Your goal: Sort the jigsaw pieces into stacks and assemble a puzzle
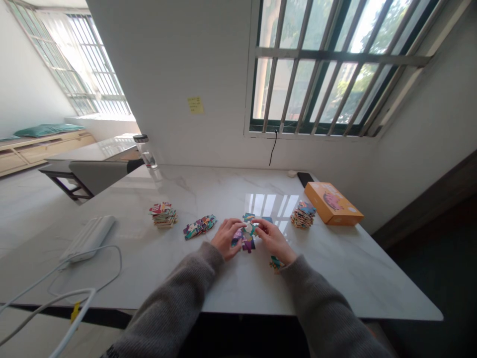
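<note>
Several joined jigsaw puzzle pieces (248, 243), purple, teal and white, lie flat on the table between my hands. My left hand (228, 238) has its fingers bent around the left side of them, thumb and forefinger on a puzzle piece. From the other side, my right hand (275, 240) pinches a teal and white puzzle piece (249, 227) at its right edge. A blue piece (267, 219) shows just behind my right fingers. Under my right wrist, a few loose pieces (276, 263) are partly hidden.
A spread row of pieces (200, 226) and a stack (163, 215) lie left. Another stack (303, 215) stands right, near an orange box (333, 203) and a dark phone (305, 179). A power strip (89, 238) with cables lies left; a bottle (146, 151) stands at the far corner.
</note>
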The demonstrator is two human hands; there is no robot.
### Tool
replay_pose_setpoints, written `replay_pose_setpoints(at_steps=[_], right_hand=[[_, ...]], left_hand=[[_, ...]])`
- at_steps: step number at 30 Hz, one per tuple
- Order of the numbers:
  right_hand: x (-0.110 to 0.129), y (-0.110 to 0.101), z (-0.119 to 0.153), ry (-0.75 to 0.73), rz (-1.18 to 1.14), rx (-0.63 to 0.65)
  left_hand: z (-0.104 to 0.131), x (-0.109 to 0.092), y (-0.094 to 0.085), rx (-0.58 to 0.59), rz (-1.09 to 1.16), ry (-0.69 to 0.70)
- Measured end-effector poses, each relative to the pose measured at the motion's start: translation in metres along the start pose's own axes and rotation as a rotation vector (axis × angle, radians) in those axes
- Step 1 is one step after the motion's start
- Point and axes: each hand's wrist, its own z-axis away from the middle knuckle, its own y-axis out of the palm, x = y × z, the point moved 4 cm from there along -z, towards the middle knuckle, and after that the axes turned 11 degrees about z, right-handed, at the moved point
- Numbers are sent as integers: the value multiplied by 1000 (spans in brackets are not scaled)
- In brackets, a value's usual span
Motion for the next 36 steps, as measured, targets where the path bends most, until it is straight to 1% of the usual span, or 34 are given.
replay_pose_setpoints(at_steps=[2, 5, 8, 11, 16, 18, 19, 21, 23, 25, 30, 36], right_hand=[[2, 0, 1, -26, 11, 32], [7, 1, 3, -57, 1, 100], [10, 3, 6, -70, -13, 156], [10, 3, 10, -66, -17, 176], [11, 1, 17, -42, 25, 195], [14, -4, 24, -41, 73, 169], [15, -8, 29, -39, 109, 135], [16, -17, 40, -43, 215, 25], [15, -28, 54, -74, 350, -93], [12, -34, 68, -125, 462, -146], [2, -41, 97, -189, 610, -119], [7, -39, 110, -196, 720, -58]], left_hand=[[0, -7, 3, 60, 23, 53], [1, -8, 7, 128, 13, 89], [3, -6, 10, 149, -2, 85], [5, -5, 15, 171, 2, 62], [8, -14, 21, 191, -18, 79], [11, -20, 24, 189, -23, 69], [13, -23, 26, 182, -22, 56], [18, -31, 30, 169, -22, 21], [23, -39, 37, 180, -34, -9], [26, -46, 44, 211, -53, -23], [27, -56, 57, 255, -101, -83], [27, -60, 64, 278, -124, -122]])
